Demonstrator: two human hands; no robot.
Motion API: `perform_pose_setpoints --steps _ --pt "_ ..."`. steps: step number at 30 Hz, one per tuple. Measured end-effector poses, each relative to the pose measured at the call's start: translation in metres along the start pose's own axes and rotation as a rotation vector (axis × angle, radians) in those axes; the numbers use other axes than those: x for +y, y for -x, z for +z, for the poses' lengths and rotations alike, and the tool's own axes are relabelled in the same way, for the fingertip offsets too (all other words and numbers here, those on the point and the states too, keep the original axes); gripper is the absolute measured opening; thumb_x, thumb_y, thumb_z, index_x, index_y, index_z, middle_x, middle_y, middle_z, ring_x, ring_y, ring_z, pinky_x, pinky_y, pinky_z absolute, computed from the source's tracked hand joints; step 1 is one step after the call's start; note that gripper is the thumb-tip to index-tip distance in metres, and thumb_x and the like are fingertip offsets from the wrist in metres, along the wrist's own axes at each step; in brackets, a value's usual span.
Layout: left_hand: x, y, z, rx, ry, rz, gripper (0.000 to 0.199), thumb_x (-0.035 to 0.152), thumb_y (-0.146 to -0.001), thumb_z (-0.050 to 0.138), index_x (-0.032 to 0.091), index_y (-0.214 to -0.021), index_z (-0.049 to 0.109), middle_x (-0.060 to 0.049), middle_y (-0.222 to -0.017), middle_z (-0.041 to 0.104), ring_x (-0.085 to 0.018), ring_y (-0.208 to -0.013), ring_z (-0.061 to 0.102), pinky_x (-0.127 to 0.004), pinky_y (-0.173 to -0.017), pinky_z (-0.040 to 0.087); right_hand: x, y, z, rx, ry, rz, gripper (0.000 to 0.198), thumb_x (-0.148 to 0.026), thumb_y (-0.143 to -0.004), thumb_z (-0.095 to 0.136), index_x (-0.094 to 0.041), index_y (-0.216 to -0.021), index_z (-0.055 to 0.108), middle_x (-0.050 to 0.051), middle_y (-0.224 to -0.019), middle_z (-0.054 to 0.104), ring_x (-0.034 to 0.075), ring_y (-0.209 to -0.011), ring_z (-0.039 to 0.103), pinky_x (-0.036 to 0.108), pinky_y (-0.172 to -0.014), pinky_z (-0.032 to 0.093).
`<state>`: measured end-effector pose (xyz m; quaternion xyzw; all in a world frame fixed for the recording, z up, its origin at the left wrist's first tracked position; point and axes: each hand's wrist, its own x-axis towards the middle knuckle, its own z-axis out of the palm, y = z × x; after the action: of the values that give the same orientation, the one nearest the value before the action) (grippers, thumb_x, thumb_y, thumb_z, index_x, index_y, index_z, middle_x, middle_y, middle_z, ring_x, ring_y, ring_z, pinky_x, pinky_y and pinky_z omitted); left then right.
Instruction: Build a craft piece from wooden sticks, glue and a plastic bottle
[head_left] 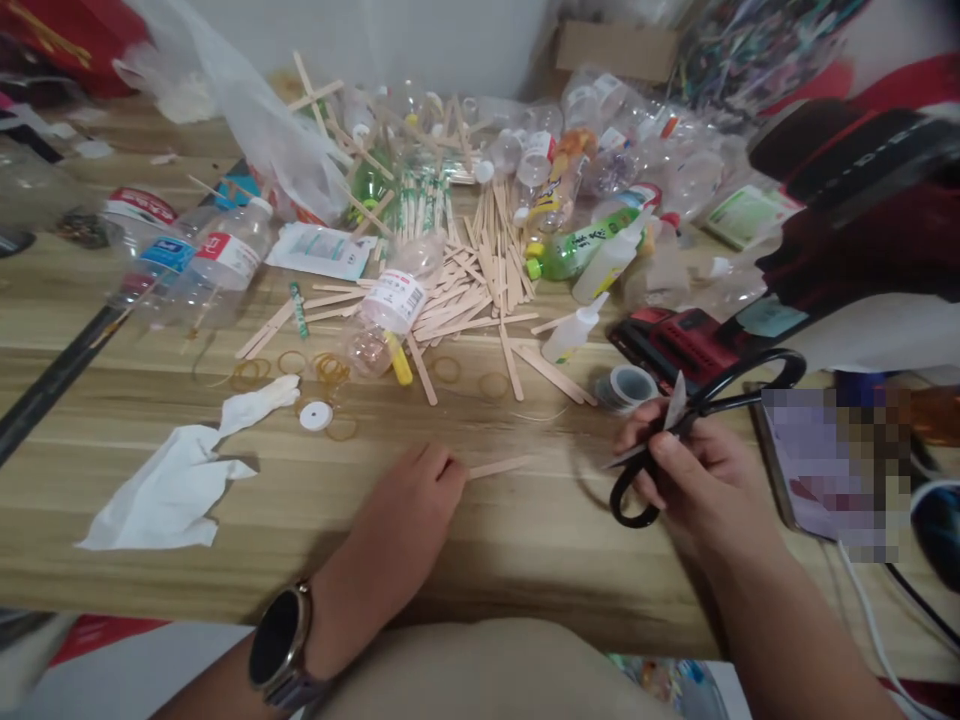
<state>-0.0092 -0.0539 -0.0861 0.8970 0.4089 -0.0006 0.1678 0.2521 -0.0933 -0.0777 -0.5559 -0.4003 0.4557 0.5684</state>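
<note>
The bare left hand [409, 525] covered 1 end of a thin, pale, flat wooden stick [499, 467] and hid its own fingertips, while black-handled metal scissors [701, 400] hid parts of the bare right hand [701, 470]. Pixelation masked much of the dark-edged smartphone [814, 470]. The left edge cut off a long black tube [56, 377], and small print on the clear plastic bottle with a white-and-pink label [397, 300] was too blurred to read.

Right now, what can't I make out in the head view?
All in the head view:
Wooden stick: left end, hidden by the left hand.
Scissors: middle, partly behind the right hand.
Phone: screen, pixelated.
Rounded black object: far side, cut off by the right edge.
Bottle label: fine print, too small.
</note>
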Motion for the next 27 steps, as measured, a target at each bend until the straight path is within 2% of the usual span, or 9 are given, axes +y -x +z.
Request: perform_pose_setpoints --steps 7,11,16,21,27 --pt "-0.003 -0.002 0.0 0.072 -0.039 -0.014 0.029 0.007 -0.096 0.04 0.016 -0.081 0.063 -0.005 -0.084 0.06 -0.02 -0.078 0.055 -0.036 -0.073 0.05 0.003 0.0 0.005 0.038 0.086 0.022 0.038 -0.051 -0.079 0.073 -0.024 -0.098 0.055 0.0 -0.08 0.069 0.007 -0.037 0.043 0.023 -0.031 0.03" --pt "0.0 -0.002 -0.002 -0.002 -0.022 -0.027 0.029 0.002 -0.093 0.04 0.015 -0.088 0.064 -0.008 -0.09 0.061 -0.023 -0.082 0.056 -0.04 -0.076 0.05 0.002 0.001 0.006 -0.012 0.158 0.014 0.038 -0.053 -0.081 0.07 -0.022 -0.094 0.052 0.004 -0.086 0.072 0.007 -0.036 0.043 0.025 -0.03 0.029" --pt "0.011 -0.006 -0.008 -0.084 -0.053 -0.003 0.033 -0.006 -0.087 0.039 0.014 -0.095 0.066 -0.01 -0.097 0.063 -0.024 -0.091 0.058 -0.042 -0.085 0.05 0.001 0.007 0.008 -0.054 0.058 -0.011 0.038 -0.06 -0.086 0.06 -0.027 -0.098 0.048 0.001 -0.081 0.072 0.009 -0.036 0.044 0.025 -0.032 0.03" --pt "0.016 -0.005 -0.008 -0.12 -0.094 0.15 0.039 -0.006 -0.087 0.04 0.015 -0.108 0.065 -0.01 -0.102 0.064 -0.026 -0.093 0.059 -0.042 -0.082 0.05 0.006 0.01 0.012 -0.076 0.078 0.015 0.045 -0.07 -0.084 0.054 -0.026 -0.085 0.043 -0.001 -0.066 0.066 0.01 -0.032 0.043 0.025 -0.03 0.03" --pt "0.009 -0.008 -0.005 0.02 -0.169 0.308 0.036 -0.003 -0.089 0.041 0.015 -0.109 0.065 -0.01 -0.096 0.063 -0.024 -0.087 0.057 -0.036 -0.074 0.049 0.001 0.006 0.014 -0.041 0.129 0.005 0.048 -0.072 -0.082 0.054 -0.025 -0.078 0.045 -0.001 -0.063 0.064 0.011 -0.036 0.045 0.025 -0.033 0.032"
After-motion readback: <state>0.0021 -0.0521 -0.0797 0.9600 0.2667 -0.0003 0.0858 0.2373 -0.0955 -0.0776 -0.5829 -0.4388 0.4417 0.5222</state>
